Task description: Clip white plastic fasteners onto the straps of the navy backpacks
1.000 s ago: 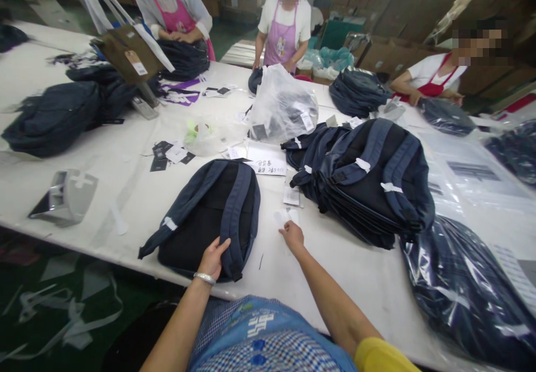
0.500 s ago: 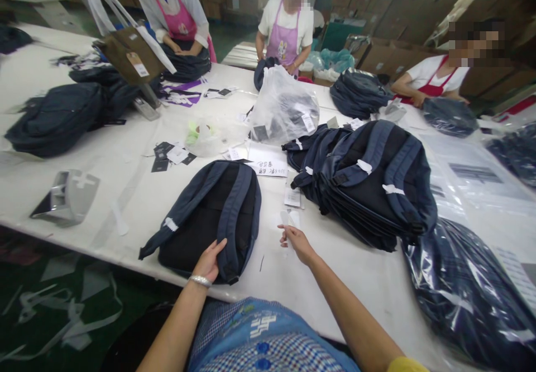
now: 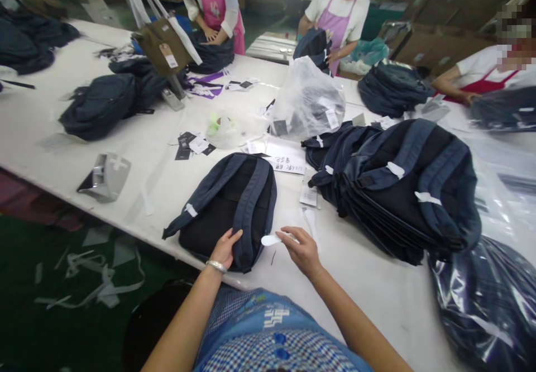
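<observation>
A dark navy backpack (image 3: 211, 224) lies back side up on the white table before me, its straps uppermost. My left hand (image 3: 225, 251) pinches the lower part of the right-hand shoulder strap (image 3: 248, 218). The other strap has a white wrap (image 3: 191, 210) near its lower end. Just right of the pack, my right hand (image 3: 300, 249) holds a small white strip (image 3: 271, 240) between its fingers, the rounded end pointing at the strap. More white strips (image 3: 310, 220) lie on the table beyond that hand.
To the right is a pile of backpacks (image 3: 402, 187), with plastic-wrapped ones (image 3: 481, 299) nearer me. A filled clear bag (image 3: 310, 104), black tags (image 3: 190, 144) and a tape dispenser (image 3: 104, 176) are on the table (image 3: 138, 232). Several co-workers handle bags across it.
My right hand has lifted a white strip from the table and brought it left toward the backpack. The left hand stays on the strap. The view has turned left.
</observation>
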Motion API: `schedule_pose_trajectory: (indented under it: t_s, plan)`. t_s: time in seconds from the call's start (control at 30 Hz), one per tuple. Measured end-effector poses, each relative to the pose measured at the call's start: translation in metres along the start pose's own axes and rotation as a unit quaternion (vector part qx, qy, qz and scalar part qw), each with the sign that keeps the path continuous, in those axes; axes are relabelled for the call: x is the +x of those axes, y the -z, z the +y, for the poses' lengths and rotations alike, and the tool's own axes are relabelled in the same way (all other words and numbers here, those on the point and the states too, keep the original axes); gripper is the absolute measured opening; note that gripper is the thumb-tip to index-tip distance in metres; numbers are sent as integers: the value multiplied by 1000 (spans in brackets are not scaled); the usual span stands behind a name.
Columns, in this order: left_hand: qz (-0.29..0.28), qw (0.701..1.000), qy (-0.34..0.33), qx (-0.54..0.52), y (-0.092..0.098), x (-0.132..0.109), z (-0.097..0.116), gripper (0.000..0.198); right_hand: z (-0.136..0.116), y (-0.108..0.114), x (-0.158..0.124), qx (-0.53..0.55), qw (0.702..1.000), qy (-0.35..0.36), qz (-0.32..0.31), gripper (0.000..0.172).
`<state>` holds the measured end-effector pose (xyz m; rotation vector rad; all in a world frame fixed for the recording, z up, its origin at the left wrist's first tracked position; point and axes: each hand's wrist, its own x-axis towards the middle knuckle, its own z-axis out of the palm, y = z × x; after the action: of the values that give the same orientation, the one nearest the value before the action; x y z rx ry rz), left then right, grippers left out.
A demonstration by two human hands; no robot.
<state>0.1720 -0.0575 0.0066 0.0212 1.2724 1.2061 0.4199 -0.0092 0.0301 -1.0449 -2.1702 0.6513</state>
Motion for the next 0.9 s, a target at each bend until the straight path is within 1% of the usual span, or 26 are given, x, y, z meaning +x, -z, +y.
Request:
schedule_pose_trajectory:
  t_s: [0.07,0.1,0.13,0.17,0.23,0.27,0.3,0.33,0.37,0.47,0.53,0.63,0.7,0.8,0.9]
  plan:
    - [-1,1000,9,-5,0,0,3,28,1,-7,2,39,997,-69,1,25]
    - [0,1000,20,-8,0,-1,5,27,1,-11,4,72,990,-118,-16,23]
    - [1,999,32,-10,0,-1,8,25,2,-14,5,114,977,-170,-50,22]
    - [1,999,45,-10,0,-2,11,23,2,-17,7,161,957,-221,-99,22]
    - [1,998,65,-6,0,-4,19,20,1,-22,13,239,897,-301,-217,23]
    - [1,998,69,-1,-1,-5,23,19,-1,-25,16,258,870,-326,-265,22]
    - [1,998,68,5,-2,-6,26,18,-3,-27,21,264,851,-340,-300,20]
    - [2,998,64,13,-4,-7,29,17,-6,-31,26,261,844,-345,-318,17]
    - [4,998,57,21,-6,-8,32,17,-9,-35,32,255,844,-343,-324,15]
    - [1,998,34,46,-14,-13,33,17,-16,-54,53,253,855,-317,-324,12]
    - [6,998,21,55,-18,-15,29,20,-16,-68,68,257,859,-308,-319,10]
    - [44,997,-12,55,-20,-16,20,28,-10,-83,83,259,857,-314,-314,10]
    - [74,994,-59,57,-19,-15,12,33,-5,-89,88,270,849,-315,-327,13]
    - [94,985,-127,68,-17,-14,3,40,-1,-91,89,298,833,-310,-349,17]
    - [113,980,-145,71,-18,-13,-3,42,-1,-92,88,314,826,-313,-349,16]
